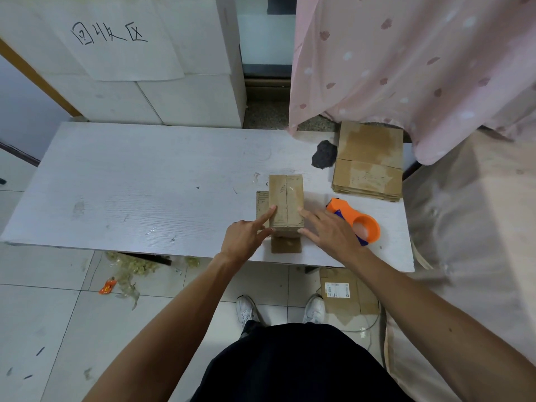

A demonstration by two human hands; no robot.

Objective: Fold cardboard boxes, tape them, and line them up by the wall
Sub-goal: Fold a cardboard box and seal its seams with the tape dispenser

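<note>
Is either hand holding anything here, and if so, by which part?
Both hands steady the cardboard box at its near end, fingertips on its top, one each side of the seam. Neither grips it. The tape dispenser lies untouched.

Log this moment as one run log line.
small brown cardboard box: flaps closed | left hand, right hand: pressing box | orange tape dispenser: idle on table

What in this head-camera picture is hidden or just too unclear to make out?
- Head view: the small brown cardboard box hides its own underside, so taping there is unknown.
- The right hand covers part of the orange tape dispenser.
- The label on the flattened cardboard on the floor is too small to read.
- The right edge is blurred.
</note>
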